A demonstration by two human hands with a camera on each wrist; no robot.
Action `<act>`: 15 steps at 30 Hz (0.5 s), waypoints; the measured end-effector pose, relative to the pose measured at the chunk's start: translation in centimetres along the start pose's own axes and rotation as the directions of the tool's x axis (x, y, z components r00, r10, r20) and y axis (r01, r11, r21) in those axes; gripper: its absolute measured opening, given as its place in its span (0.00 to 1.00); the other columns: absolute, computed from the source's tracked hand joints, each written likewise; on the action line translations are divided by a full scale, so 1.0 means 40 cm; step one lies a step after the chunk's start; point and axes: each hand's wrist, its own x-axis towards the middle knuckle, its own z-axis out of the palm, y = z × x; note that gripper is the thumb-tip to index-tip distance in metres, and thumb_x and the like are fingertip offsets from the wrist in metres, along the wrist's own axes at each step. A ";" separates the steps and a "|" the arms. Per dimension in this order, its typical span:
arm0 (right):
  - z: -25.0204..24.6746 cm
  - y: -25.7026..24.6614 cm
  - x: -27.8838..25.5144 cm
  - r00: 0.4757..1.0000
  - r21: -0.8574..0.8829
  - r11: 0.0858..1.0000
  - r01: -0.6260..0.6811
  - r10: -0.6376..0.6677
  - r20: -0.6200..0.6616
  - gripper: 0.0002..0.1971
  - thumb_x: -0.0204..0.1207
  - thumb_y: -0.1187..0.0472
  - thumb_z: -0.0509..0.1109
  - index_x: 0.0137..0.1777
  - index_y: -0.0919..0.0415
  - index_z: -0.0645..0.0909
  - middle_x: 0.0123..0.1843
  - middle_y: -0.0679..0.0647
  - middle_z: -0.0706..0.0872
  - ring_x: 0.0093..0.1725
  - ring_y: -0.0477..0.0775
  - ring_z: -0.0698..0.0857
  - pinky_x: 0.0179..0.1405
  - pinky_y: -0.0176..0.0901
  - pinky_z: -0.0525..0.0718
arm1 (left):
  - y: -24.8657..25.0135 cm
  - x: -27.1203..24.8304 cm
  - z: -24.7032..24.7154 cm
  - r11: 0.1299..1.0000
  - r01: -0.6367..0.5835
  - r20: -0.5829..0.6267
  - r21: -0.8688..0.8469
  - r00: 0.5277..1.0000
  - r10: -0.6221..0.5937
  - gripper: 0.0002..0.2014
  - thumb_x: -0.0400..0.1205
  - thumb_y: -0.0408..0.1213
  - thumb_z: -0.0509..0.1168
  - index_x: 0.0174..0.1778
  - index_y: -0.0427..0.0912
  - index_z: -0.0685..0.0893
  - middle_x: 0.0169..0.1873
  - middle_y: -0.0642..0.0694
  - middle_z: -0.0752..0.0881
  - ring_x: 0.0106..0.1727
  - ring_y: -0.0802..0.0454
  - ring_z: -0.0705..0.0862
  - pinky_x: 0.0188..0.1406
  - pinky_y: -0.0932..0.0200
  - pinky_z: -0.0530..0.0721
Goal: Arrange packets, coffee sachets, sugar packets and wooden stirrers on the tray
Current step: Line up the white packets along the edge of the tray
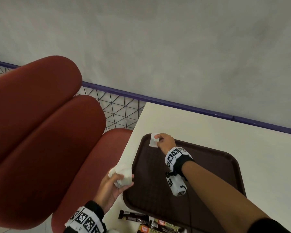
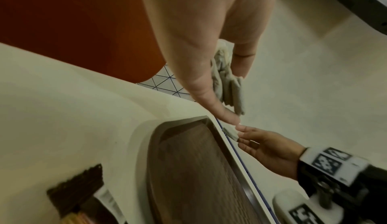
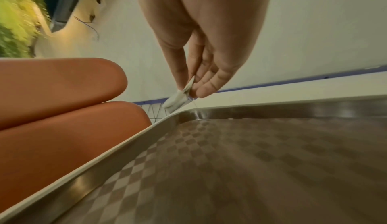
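A dark brown tray point(image 1: 225, 169) lies on the white table point(image 1: 208, 125). My right hand point(image 1: 164, 141) pinches one white packet point(image 1: 153, 140) over the tray's far left corner; the right wrist view shows that packet point(image 3: 178, 97) between thumb and fingers, just above the tray rim point(image 3: 104, 153). My left hand point(image 1: 112, 185) grips a bunch of white packets point(image 1: 123, 174) at the table's left edge, beside the tray. In the left wrist view the bunch of packets point(image 2: 227, 85) sits between thumb and fingers, with the right hand point(image 2: 263, 144) beyond.
Dark coffee sachets point(image 1: 133, 217) and yellow-labelled packets point(image 1: 154, 227) lie on the table at the tray's near left corner. A red padded seat point(image 1: 40, 132) stands left of the table. A purple railing point(image 1: 191, 108) with wire mesh runs behind the table.
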 end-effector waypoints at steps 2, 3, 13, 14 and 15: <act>0.020 -0.002 0.029 1.000 -0.015 1.000 0.001 0.000 0.027 0.20 0.71 0.78 0.59 0.57 0.63 0.84 0.58 0.62 0.84 0.49 0.52 0.79 0.47 0.32 0.73 | 0.001 0.007 -0.011 1.000 -0.010 -0.026 0.027 1.000 0.011 0.20 0.79 0.22 0.59 0.68 0.35 0.74 0.59 0.30 0.83 0.58 0.31 0.85 0.44 0.44 0.90; 0.029 -0.001 0.039 0.999 -0.024 1.000 0.010 -0.009 0.041 0.20 0.72 0.78 0.58 0.58 0.64 0.84 0.62 0.62 0.84 0.53 0.55 0.81 0.51 0.33 0.75 | 0.002 0.010 -0.016 0.999 -0.018 -0.041 0.038 0.999 0.019 0.20 0.79 0.22 0.61 0.68 0.36 0.75 0.60 0.30 0.83 0.57 0.32 0.85 0.43 0.45 0.90; 0.072 0.037 0.066 0.987 -0.057 0.997 -0.047 0.055 0.154 0.25 0.74 0.77 0.61 0.71 0.63 0.74 0.61 0.59 0.80 0.62 0.55 0.79 0.49 0.23 0.66 | 0.013 0.017 -0.025 0.997 -0.042 -0.063 0.072 0.997 0.046 0.19 0.76 0.22 0.65 0.62 0.39 0.79 0.58 0.36 0.85 0.54 0.37 0.86 0.36 0.50 0.90; 0.071 0.040 0.063 0.987 -0.040 0.998 -0.053 0.059 0.151 0.25 0.74 0.77 0.62 0.72 0.63 0.73 0.69 0.61 0.78 0.69 0.57 0.76 0.53 0.23 0.67 | 0.013 0.017 -0.025 0.997 -0.039 -0.060 0.066 0.997 0.043 0.20 0.75 0.22 0.67 0.63 0.39 0.79 0.58 0.36 0.85 0.55 0.37 0.86 0.36 0.50 0.90; 0.069 0.041 0.060 0.986 -0.026 0.998 -0.055 0.058 0.155 0.26 0.74 0.77 0.63 0.73 0.64 0.72 0.74 0.60 0.73 0.74 0.57 0.72 0.60 0.25 0.67 | 0.014 0.015 -0.024 0.997 -0.033 -0.056 0.064 0.998 0.037 0.23 0.72 0.24 0.70 0.64 0.39 0.79 0.59 0.36 0.85 0.56 0.36 0.86 0.37 0.50 0.90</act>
